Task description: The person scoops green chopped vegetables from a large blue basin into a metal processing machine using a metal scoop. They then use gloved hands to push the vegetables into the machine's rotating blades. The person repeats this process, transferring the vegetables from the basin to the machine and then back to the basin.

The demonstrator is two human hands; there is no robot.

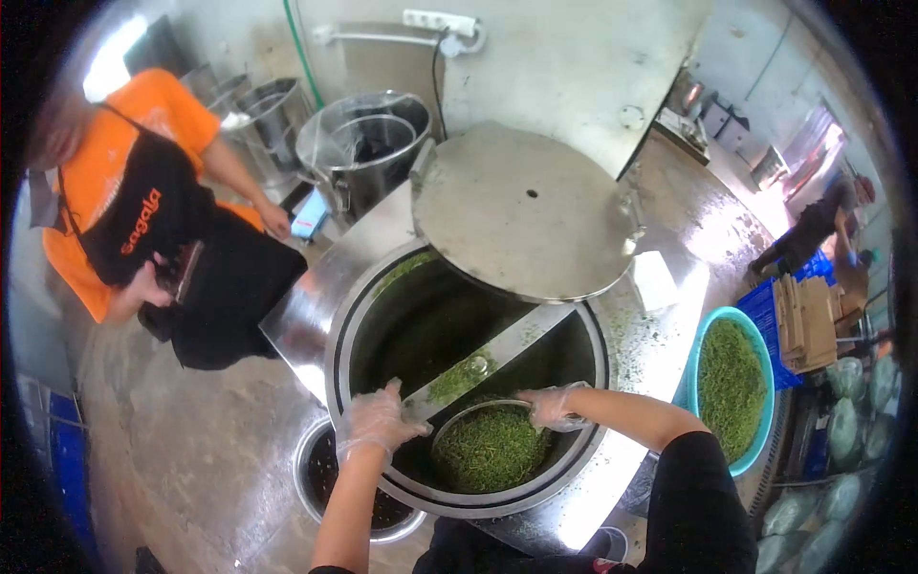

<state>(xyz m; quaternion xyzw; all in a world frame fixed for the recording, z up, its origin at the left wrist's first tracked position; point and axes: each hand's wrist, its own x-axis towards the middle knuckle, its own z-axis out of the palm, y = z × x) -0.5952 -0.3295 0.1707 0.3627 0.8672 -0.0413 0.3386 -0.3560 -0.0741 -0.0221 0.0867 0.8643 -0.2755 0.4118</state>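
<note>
Both gloved hands, left hand (381, 419) and right hand (555, 407), grasp the bowl (486, 448) of greens rim inside the vat (469, 368); keep it level, clear of the paddle (490, 359)

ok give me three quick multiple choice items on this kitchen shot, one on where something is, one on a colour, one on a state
1. Where is the teal basin of greens?
A. to the right of the round vat
B. on the vat's lid
C. on the floor by the seated person

2. What colour is the seated person's shirt?
A. blue
B. orange
C. white

3. How is the vat's round lid?
A. shut flat
B. raised open
C. lying on the floor

Answers:
1 A, it sits on the steel counter at the right.
2 B, orange shows under a black apron.
3 B, the inside is exposed, where the left hand and right hand hold a bowl of greens.
</note>
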